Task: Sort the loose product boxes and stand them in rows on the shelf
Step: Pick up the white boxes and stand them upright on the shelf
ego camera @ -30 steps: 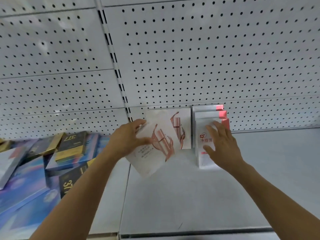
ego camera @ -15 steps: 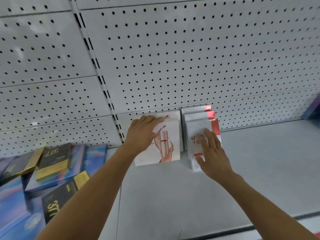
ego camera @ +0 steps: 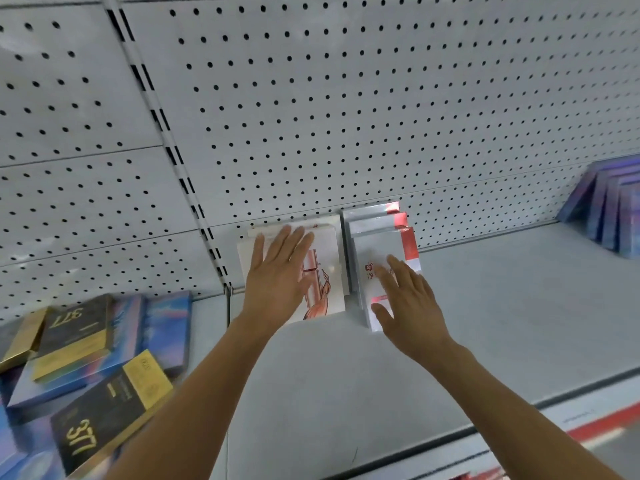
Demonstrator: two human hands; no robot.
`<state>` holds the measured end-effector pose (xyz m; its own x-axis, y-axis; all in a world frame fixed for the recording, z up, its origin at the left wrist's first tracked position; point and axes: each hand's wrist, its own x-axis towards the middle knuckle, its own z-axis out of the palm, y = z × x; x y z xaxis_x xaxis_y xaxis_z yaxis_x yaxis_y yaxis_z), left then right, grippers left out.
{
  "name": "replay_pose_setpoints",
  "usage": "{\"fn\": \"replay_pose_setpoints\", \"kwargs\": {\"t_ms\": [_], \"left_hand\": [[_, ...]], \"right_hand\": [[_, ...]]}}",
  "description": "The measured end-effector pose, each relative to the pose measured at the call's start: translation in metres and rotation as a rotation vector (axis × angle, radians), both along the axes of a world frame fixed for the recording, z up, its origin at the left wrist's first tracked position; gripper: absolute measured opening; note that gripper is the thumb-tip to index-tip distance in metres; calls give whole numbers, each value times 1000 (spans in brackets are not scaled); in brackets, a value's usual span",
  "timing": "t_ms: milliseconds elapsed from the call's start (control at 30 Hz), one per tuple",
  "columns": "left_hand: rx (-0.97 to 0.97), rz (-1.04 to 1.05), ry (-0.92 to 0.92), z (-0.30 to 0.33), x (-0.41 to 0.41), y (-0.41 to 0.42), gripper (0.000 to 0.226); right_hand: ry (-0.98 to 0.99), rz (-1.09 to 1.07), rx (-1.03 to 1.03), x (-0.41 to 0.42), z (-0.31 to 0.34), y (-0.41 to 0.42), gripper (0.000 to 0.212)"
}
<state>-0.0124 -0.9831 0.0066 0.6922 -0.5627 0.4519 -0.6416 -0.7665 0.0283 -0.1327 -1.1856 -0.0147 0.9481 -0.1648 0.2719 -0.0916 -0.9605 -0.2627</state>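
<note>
Roughly, left to right:

Loose pile: black-and-gold boxes point(ego camera: 104, 407) marked 377 lie flat and askew on blue boxes point(ego camera: 166, 327) at the left end of the shelf point(ego camera: 502, 323); these look unsorted.

Left hand: the left hand point(ego camera: 277, 271) is spread wide, fingers straight, palm flat on the face of the front white-and-pink box point(ego camera: 329, 271). It grips nothing; it presses the box back.

White-and-pink row: a couple of these boxes stand on edge against the pegboard point(ego camera: 346, 116), the front one leaning slightly and not quite square with the one behind.

Silver-and-red row: three silver-and-red boxes point(ego camera: 384, 244) stand just beside that row, touching or nearly so, stepped one behind another.

Right hand: the right hand point(ego camera: 408, 299) is open too, fingers loosely splayed, fingertips resting on the front face of the nearest silver-and-red box. Nothing is held.

Far right: a leaning row of bluish-purple boxes point(ego camera: 609, 216) stands well apart near the frame edge.

Step in hand: squaring up and steadying two rows that already stand, I judge, just after a box was set in place.

Next move: probably let go gently so neither row tips forward, then reach left to the pile for another box of one kind.
</note>
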Motion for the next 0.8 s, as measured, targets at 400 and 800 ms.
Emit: {"fn": "replay_pose_setpoints", "kwargs": {"t_ms": [400,800], "left_hand": [[-129,55,114,-23,-139,79,61],[-262,237,399,-21,-251,251,51]], "right_hand": [[-301,71,128,-103,-4,108,41],[-134,193,408,-171,-14,270,33]]}}
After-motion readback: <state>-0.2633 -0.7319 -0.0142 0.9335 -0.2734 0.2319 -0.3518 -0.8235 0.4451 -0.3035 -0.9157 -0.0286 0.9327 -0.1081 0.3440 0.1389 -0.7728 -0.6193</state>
